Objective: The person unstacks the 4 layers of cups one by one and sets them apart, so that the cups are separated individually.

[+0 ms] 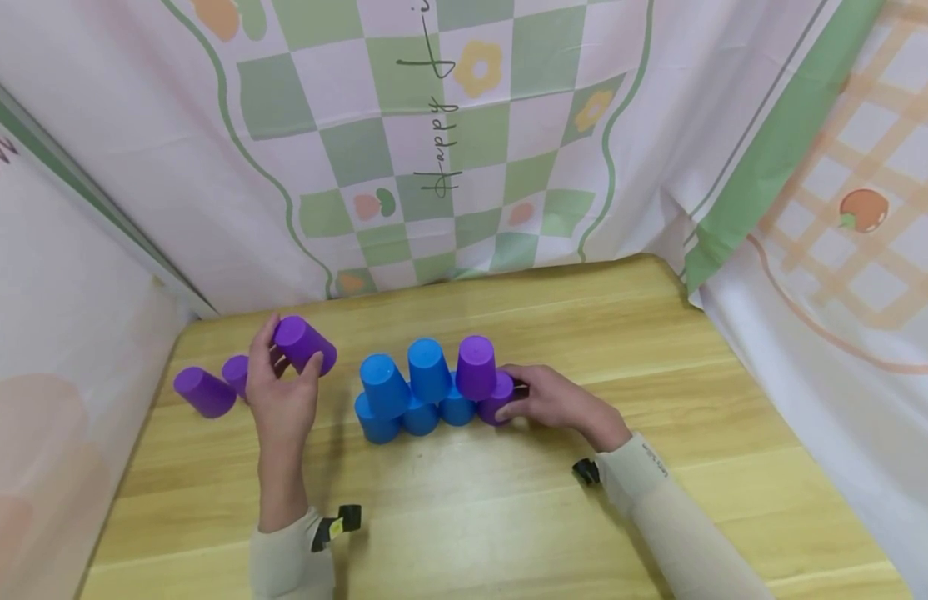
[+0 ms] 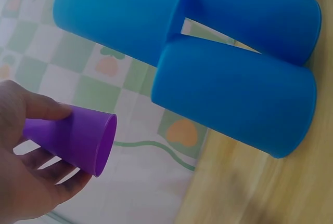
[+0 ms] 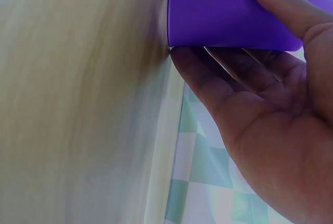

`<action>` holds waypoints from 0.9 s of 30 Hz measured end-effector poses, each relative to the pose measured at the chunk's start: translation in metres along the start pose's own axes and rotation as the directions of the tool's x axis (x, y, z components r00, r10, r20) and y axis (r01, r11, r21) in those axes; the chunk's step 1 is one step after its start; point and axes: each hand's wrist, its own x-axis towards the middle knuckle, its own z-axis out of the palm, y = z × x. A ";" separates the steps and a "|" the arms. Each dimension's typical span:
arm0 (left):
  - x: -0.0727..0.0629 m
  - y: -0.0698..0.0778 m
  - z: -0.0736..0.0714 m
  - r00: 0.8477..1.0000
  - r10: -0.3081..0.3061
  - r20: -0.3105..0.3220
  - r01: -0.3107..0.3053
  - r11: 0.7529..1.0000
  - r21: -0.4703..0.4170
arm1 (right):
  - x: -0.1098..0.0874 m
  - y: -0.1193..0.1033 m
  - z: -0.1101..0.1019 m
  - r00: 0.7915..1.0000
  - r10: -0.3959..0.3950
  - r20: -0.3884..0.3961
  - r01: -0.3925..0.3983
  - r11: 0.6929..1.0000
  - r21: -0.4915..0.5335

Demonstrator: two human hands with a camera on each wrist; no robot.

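My left hand (image 1: 286, 404) grips an upside-down purple cup (image 1: 302, 343) in the air, left of a stack of cups. The left wrist view shows thumb and fingers around this cup, its open rim free. On the table stands a lower row of three blue cups (image 1: 377, 423) and, at its right end, a purple cup (image 1: 497, 400). Two blue cups (image 1: 428, 371) and a purple cup (image 1: 476, 368) sit upside down on top of that row. My right hand (image 1: 557, 398) holds the lower right purple cup between thumb and fingers, near the tabletop.
Two more purple cups stand at the table's left side, a nearer one (image 1: 204, 392) and one (image 1: 237, 374) partly hidden behind my left hand. The wooden table (image 1: 464, 517) meets printed cloth (image 1: 464, 208) at the back and cloth at both sides.
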 end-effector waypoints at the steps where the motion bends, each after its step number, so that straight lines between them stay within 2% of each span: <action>1: 0.000 -0.001 0.000 1.000 -0.016 0.004 0.016 1.000 0.004 | 0.000 0.000 0.000 1.000 0.001 0.000 -0.001 1.000 0.000; 6: 0.002 -0.007 0.000 0.993 -0.114 0.027 0.113 0.993 0.033 | 0.000 -0.001 0.000 1.000 0.008 0.003 -0.008 1.000 -0.002; 11: 0.003 -0.014 0.000 0.983 -0.181 0.036 0.177 0.981 0.083 | 0.000 -0.001 0.000 1.000 0.006 0.000 -0.006 1.000 -0.004; 19: 0.007 -0.028 -0.001 0.978 -0.207 0.025 0.203 0.974 0.103 | 0.000 -0.001 0.000 1.000 -0.005 0.002 0.005 1.000 0.002; 22: 0.008 -0.032 -0.002 0.971 -0.237 0.019 0.234 0.968 0.094 | -0.001 -0.001 0.000 1.000 -0.004 0.003 0.004 1.000 0.006; 27: 0.009 -0.038 -0.003 0.969 -0.247 -0.005 0.247 0.968 0.052 | -0.001 -0.001 0.000 1.000 -0.004 0.001 0.004 1.000 -0.002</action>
